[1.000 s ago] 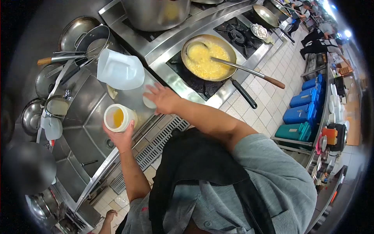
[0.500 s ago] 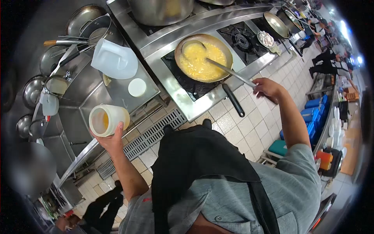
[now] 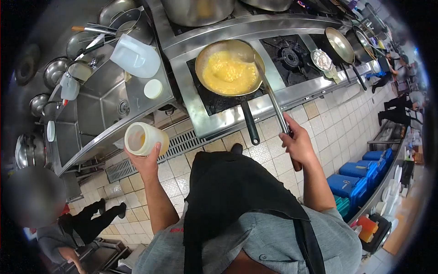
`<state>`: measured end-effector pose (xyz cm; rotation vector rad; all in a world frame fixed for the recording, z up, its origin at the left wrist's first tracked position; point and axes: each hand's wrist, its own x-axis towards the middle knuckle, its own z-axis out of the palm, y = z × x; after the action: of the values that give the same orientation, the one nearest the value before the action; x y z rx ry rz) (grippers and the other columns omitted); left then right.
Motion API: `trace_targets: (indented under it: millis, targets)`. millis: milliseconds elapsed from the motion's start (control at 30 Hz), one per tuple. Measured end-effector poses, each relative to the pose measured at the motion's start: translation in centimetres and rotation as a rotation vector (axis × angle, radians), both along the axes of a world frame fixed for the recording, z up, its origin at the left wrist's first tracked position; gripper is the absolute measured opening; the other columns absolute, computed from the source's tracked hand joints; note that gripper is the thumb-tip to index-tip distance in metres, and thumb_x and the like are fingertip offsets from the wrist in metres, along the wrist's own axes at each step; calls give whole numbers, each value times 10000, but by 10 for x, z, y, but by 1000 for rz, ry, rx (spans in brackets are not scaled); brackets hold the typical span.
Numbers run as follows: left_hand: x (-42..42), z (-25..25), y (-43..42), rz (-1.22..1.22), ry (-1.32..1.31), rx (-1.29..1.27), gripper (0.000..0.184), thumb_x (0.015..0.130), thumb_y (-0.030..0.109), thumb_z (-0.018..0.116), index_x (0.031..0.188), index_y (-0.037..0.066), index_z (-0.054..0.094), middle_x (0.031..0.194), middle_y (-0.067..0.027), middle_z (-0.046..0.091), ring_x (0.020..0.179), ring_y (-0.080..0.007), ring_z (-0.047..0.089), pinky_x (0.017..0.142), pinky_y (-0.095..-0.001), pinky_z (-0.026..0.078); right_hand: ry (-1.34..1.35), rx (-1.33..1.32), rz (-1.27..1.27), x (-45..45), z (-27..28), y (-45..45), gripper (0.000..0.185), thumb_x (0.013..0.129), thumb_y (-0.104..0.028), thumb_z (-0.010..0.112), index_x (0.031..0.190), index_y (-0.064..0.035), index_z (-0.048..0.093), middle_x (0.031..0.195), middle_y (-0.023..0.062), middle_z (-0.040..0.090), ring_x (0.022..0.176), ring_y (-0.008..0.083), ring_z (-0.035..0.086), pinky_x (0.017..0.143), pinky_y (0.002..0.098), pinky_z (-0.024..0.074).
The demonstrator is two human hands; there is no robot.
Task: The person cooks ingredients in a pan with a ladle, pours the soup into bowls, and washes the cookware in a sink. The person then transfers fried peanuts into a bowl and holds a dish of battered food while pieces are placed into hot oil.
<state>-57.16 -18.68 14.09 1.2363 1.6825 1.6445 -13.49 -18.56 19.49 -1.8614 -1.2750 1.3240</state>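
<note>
In the head view, the left hand (image 3: 147, 163) has its fingers spread round the lower wall of a whitish plastic tub (image 3: 159, 137), thumb laid along the near side; the tub is tilted, with yellow content visible inside. The right hand (image 3: 299, 144) has its fingers closed on the ladle (image 3: 273, 93) near the junction of steel shaft and brown grip, the thumb and forefinger meeting the shaft. Ahead of the right fingers, the ladle's bowl dips into the yellow mixture (image 3: 226, 75), which lies in the frying pan (image 3: 199, 69) on the stove. The mixture reads as wet and soft, lumpy at the centre and smoother around it. The ladle should handle as rigid, moderate in weight and bowl-heavy; the brown grip is the sound hold, the bare steel being liable to slip or warm. The tub should be light, slightly yielding and slick if oily; hold is best taken low round its wall, clear of the open rim. The pan, round and metal, would likely be heavy, its black handle (image 3: 249, 123) the proper hold, left of the right fingers. Beyond the left fingers, a flat round white lid (image 3: 153, 88) and a translucent jug (image 3: 139, 59) rest on a smooth steel counter (image 3: 136, 100). The tub's depth of fill is poorly shown; it appears partly filled.
</note>
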Motion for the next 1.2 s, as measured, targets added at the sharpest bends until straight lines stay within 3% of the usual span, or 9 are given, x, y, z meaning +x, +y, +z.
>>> trace_targets:
  millis: [67,133,233,333,733,900,933,1000,1200]
  targets:
    - [6,3,-6,-9,-16,-28,866,628,35,839,1335,32,339,1250,-142,506,1137,-235,543,989,-377,458,-256,279,105,3,-36,10,599,845,-23,612,1413,-42,423,782,66,586,614,138,596,550,271,502]
    - [8,3,-9,-9,-28,-20,871,625,41,843,1334,32,338,1251,-143,504,1139,-235,542,987,-376,460,-177,243,53,-16,-41,21,597,851,-17,599,1418,-42,413,766,62,584,607,136,586,534,262,495]
    - [15,9,-11,-8,-30,-17,884,618,68,857,1331,33,335,1247,-145,504,1142,-239,539,987,-377,462,657,-95,-71,-33,-31,33,510,870,-6,573,1361,-1,432,731,43,556,574,105,535,463,234,437]
    - [10,2,-11,-10,5,-8,895,611,119,875,1322,32,339,1234,-147,511,1140,-246,539,983,-379,462,926,-240,-223,-37,-6,24,573,871,-33,604,1400,4,388,744,33,557,534,98,518,443,235,422]
    - [31,24,25,-96,260,58,874,626,197,882,1310,5,374,1222,-140,535,1123,-232,562,972,-368,457,140,222,-36,-5,34,-38,618,887,9,572,1463,-79,366,754,7,534,543,70,485,488,226,446]
    - [73,42,58,-9,449,44,914,577,223,882,1317,13,388,1212,-149,514,1121,-277,553,962,-383,452,-264,597,186,17,-26,-11,649,885,13,560,1482,-88,327,818,32,557,593,110,512,576,265,492]
    - [82,42,66,-2,453,48,914,577,223,882,1317,13,388,1212,-149,514,1121,-277,553,962,-383,452,-259,603,190,27,-28,-6,649,885,13,560,1482,-88,327,818,32,557,593,110,512,576,265,492]
    - [102,49,80,16,495,44,890,576,221,879,1303,12,409,1215,-149,515,1116,-281,552,957,-384,453,69,79,169,37,-8,0,650,893,3,559,1486,-86,309,768,34,544,540,113,500,532,262,476]
    - [148,53,117,-38,691,41,822,570,230,860,1261,41,458,1169,-175,558,1099,-350,549,945,-426,451,451,39,132,69,16,-6,634,911,-22,544,1490,-109,302,717,24,506,477,107,483,395,262,421]
